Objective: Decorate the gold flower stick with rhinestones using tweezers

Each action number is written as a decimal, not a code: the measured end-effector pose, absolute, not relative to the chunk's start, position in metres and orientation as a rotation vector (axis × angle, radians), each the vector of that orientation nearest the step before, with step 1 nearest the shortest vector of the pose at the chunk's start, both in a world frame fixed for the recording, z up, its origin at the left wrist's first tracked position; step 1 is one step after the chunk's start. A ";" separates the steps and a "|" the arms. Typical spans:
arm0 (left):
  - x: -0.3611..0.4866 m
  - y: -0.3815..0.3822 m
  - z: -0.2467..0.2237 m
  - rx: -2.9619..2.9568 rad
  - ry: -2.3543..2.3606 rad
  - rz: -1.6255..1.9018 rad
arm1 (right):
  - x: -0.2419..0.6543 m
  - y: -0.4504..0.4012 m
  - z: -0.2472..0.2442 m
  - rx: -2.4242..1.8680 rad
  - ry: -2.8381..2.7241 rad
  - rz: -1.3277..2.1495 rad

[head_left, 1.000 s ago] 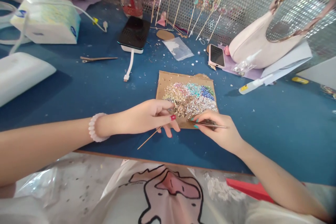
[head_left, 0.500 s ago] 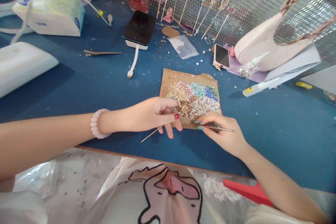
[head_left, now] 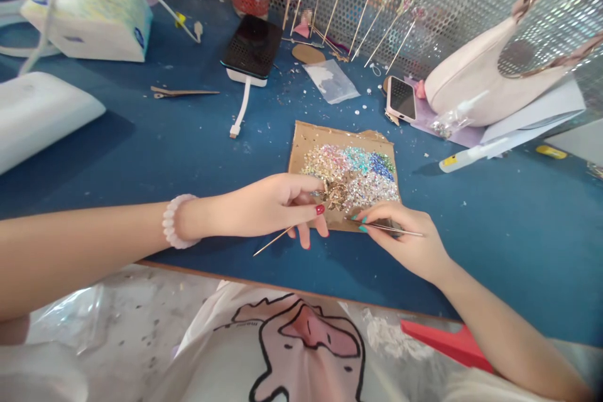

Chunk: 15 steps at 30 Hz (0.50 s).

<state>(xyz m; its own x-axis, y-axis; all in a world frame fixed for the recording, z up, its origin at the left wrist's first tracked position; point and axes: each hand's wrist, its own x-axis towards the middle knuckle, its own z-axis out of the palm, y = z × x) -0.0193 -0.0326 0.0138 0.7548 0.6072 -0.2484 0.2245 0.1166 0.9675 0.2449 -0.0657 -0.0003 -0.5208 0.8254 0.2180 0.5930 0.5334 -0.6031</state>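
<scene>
My left hand [head_left: 287,204], with a bead bracelet at its wrist, pinches a gold openwork ornament [head_left: 336,195] between thumb and fingers. A thin gold stick [head_left: 272,242] runs out below the palm toward the table's front edge; where it meets the ornament is hidden. My right hand [head_left: 405,229] is closed round slim metal tweezers [head_left: 396,228], whose tips point left, just below the ornament. Both hands are over a cardboard piece [head_left: 306,133] strewn with heaps of glittery bits: pink and yellow, turquoise bits [head_left: 358,159], blue bits [head_left: 381,166] and silvery bits [head_left: 374,191].
Behind the cardboard lie a small plastic bag [head_left: 332,81], a black phone on a white block [head_left: 252,47] and a pink-edged phone [head_left: 401,99]. Decorated sticks [head_left: 334,3] stand by the mesh. A handbag [head_left: 466,85], hair clip [head_left: 185,92] and tissue pack [head_left: 94,19] are farther out.
The view has shifted very slightly. Both hands keep nearly the same place and hold, with the tweezers still just below the gold ornament.
</scene>
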 end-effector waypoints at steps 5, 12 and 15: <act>-0.018 -0.033 0.015 1.468 0.746 0.307 | 0.245 -0.065 0.003 -1.149 -2.295 0.608; -0.017 -0.032 0.013 1.463 0.750 0.305 | 0.246 -0.065 0.002 -1.152 -2.313 0.600; -0.018 -0.032 0.013 1.462 0.739 0.312 | 0.247 -0.065 0.002 -1.147 -2.323 0.587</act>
<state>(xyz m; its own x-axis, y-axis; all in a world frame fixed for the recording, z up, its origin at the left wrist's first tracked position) -0.0182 -0.0319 0.0127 0.7461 0.6123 -0.2614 0.2400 0.1189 0.9635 0.2469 -0.0650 0.0015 -0.5328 0.8149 0.2281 0.6087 0.5563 -0.5656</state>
